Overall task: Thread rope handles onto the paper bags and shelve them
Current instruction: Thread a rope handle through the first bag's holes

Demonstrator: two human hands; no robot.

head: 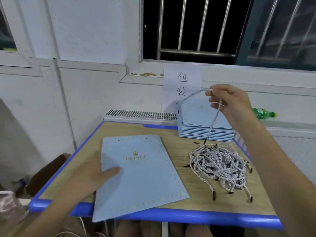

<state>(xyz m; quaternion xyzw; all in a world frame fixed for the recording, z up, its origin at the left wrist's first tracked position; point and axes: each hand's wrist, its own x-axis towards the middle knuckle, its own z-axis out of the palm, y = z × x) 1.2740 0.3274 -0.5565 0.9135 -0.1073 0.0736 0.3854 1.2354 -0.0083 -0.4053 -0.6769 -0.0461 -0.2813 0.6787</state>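
Right hand (229, 101): raised above the far right of the table, fingers curled and pinching one rope handle.
Rope handle (214, 117): white twisted cord; one end loops left from the fingertips, the other hangs straight down from the hand, its dark tip just above the rope pile.
Rope pile (220, 165): loose tangle of the same cords with dark tips, on the table's right side, below the right hand.
Left hand (92, 173): flat, fingers straight, pressing the left edge of the paper bag.
Paper bag (140, 177): light blue, folded flat, gold crown and "PRINCE" print, two holes near its far edge; near corner overhangs the table's front rim.
Bag stack (205, 132): flat blue bags piled at the far right corner, behind the rope pile and under the raised hand.
Table (186, 190): wood-grain top, blue rim.
Paper sign (182, 82): white, printed characters, on the wall behind the stack.
Green bottle (263, 113): lying on the ledge, right of the right hand.
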